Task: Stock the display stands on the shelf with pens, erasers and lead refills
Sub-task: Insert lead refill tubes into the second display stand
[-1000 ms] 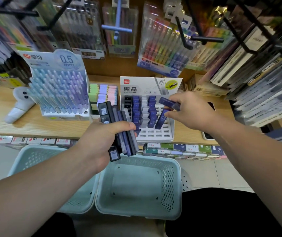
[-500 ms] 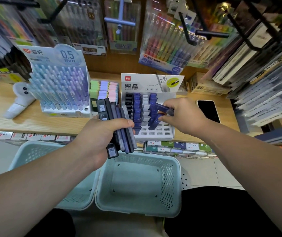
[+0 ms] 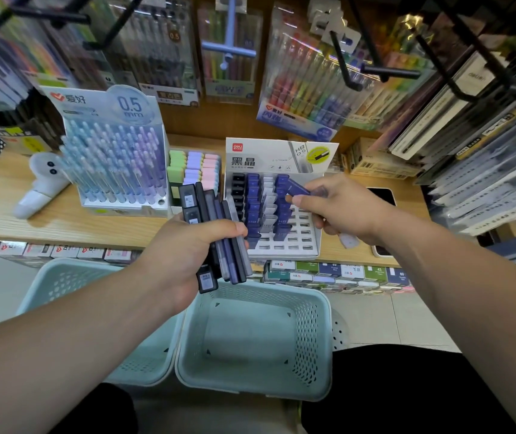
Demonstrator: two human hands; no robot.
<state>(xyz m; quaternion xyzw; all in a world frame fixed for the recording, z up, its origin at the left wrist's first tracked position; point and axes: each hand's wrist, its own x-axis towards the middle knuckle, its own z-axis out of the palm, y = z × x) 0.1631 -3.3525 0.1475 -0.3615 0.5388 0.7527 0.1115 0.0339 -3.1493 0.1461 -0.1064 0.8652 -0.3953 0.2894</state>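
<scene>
The left hand [image 3: 184,258] grips a bundle of refill cases [image 3: 212,211], with the fingers curled round it. The cases are black, blue and grey. They stand fanned, and their ends show above and below the fist. The bundle is at the front edge of the shelf [image 3: 62,227], in front of the gap between the erasers [image 3: 194,166] and the lead stand [image 3: 306,242].

The right hand [image 3: 341,208] pinches one blue case [image 3: 297,187] between thumb and fingers. The case lies tilted over the rear of the stand, above the right blue column and not seated in a slot. A pale case [image 3: 349,240] shows under this hand's lower fingers; whether the hand holds it cannot be told.

The lead stand sits on the shelf, just right of the erasers. Its slots hold four columns, from the left: black, blue, grey, blue. The front rows and the right-hand columns show open slots.

The pen stand [image 3: 115,205] sits left of the erasers and is filled with pale blue and lilac pens [image 3: 109,151]. A phone [image 3: 381,195] lies on the shelf beyond the right hand. Two baskets [image 3: 308,339] stand side by side below the shelf.
</scene>
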